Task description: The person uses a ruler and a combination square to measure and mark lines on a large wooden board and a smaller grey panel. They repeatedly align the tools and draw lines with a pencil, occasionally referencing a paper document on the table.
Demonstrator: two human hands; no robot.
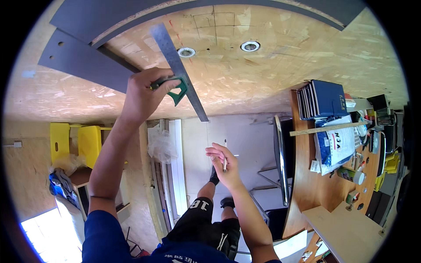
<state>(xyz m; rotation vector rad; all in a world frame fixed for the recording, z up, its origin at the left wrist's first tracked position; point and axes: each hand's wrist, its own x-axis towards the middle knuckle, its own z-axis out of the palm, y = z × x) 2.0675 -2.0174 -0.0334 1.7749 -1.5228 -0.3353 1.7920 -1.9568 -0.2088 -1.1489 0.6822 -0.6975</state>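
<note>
My left hand (pixel 151 90) reaches over a wood-strand board worktop (pixel 280 65) with its fingers closed on the green head of a combination square (pixel 175 59). The square's long steel blade slants from the far left of the board down past its near edge, over the floor. In front of my body, lower and to the right, my right hand (pixel 226 165) grips a slim white pen (pixel 225 153), which points upward. The pen is apart from the square and the board.
Grey panels (pixel 87 61) lie on the board at the left and far side. Two round metal-rimmed fittings (pixel 250 46) and pencil lines mark the board. A wooden desk (pixel 302 188) with blue binders (pixel 326 98) stands right, beside a chair (pixel 280 166). Yellow folding stools (pixel 90 144) are left.
</note>
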